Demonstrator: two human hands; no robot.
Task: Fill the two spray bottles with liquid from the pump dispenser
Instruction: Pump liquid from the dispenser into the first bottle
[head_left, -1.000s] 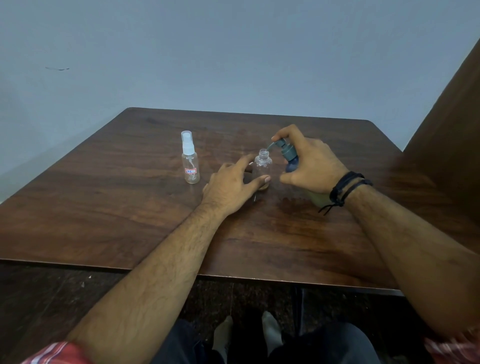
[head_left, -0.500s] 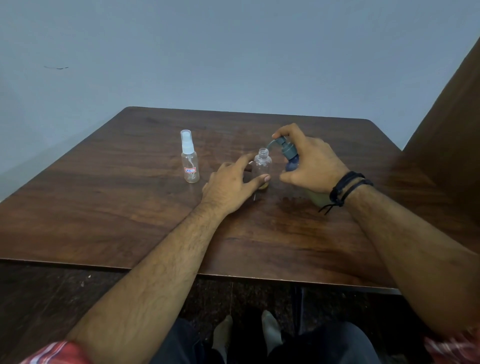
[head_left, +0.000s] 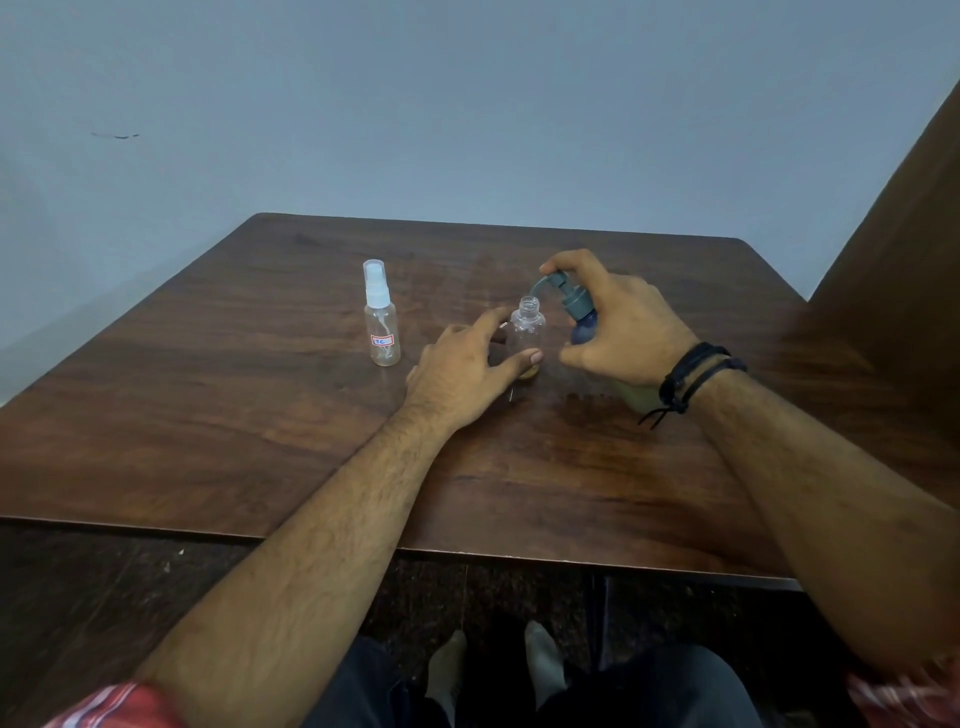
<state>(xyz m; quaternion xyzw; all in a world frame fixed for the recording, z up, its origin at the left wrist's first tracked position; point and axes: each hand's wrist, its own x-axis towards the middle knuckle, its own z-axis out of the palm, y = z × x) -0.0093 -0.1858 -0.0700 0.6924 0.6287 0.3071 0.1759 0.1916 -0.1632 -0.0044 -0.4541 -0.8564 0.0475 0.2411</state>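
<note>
A clear open-necked spray bottle (head_left: 527, 327) stands on the wooden table (head_left: 260, 405) with a little yellowish liquid at its base. My left hand (head_left: 465, 371) grips its lower body between thumb and fingers. My right hand (head_left: 618, 325) is wrapped round the pump dispenser (head_left: 576, 309), index finger on the grey-green pump head, whose spout hangs just above the open neck. The dispenser's lower body is mostly hidden by my hand. A second clear spray bottle (head_left: 382, 325), with a white sprayer cap and a small label, stands upright to the left, untouched.
A grey wall rises behind the table. A brown wooden panel (head_left: 904, 270) stands close at the right. The table's near edge runs just above my knees and feet.
The pump head and my right index finger have risen a little. Both bottles and my left hand stay in place.
</note>
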